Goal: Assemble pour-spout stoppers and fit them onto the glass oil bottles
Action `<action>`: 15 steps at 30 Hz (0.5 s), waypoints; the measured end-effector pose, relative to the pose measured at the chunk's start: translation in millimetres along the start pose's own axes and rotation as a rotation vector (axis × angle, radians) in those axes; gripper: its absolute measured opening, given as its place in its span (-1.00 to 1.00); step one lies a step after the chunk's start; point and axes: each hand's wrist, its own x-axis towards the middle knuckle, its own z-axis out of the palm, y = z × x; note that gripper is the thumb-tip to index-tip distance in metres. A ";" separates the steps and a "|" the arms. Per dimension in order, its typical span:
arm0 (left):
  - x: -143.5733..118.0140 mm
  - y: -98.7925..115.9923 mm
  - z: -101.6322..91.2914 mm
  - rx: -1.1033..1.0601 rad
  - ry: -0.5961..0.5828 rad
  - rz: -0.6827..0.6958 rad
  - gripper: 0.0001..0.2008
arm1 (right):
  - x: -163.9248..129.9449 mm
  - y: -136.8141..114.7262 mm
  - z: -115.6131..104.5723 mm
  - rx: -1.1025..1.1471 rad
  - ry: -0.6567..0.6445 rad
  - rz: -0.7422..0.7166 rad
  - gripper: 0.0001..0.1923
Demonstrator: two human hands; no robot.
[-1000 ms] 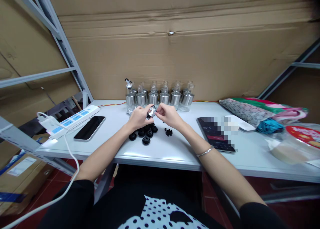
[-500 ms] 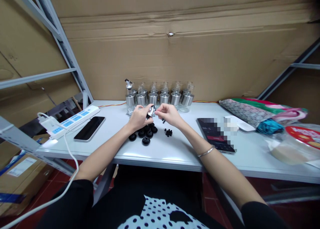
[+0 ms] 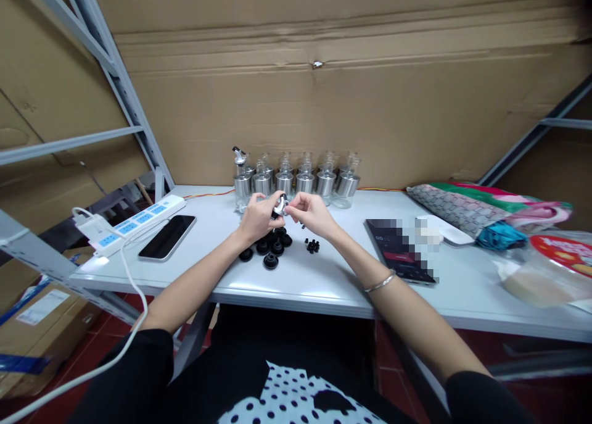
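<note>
I see my left hand closed around a small silver spout piece, held up just above the white table, and my right hand meets it from the other side, fingertips pinched at the same piece; whether they grip some smaller part there I cannot tell. Right under my hands lies a cluster of black round caps, and just to their right a little heap of tiny black plugs. Behind my hands, near the cardboard wall, stands a row of glass bottles with steel collars; the leftmost one carries a metal pourer, and what is inside the bottles I cannot make out. To my left a black phone lies beside a white power strip, whose cable hangs over the near edge of the table. To my right are a dark tablet, a folded patterned cloth, and a clear bag near the right end. The bare stretch of table between the caps and the front edge is open.
</note>
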 end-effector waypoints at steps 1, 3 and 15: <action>0.2 0.0 -0.1 -0.005 0.001 -0.005 -0.47 | -0.2 -0.6 -0.2 0.009 0.000 0.001 -0.75; 0.3 -0.8 0.2 -0.015 -0.005 -0.018 -0.45 | -0.5 -1.0 -0.5 0.024 0.000 0.006 -0.74; -1.3 -1.9 0.9 -0.049 -0.026 0.019 -0.47 | 1.4 3.8 -3.0 0.246 -0.064 0.057 -0.61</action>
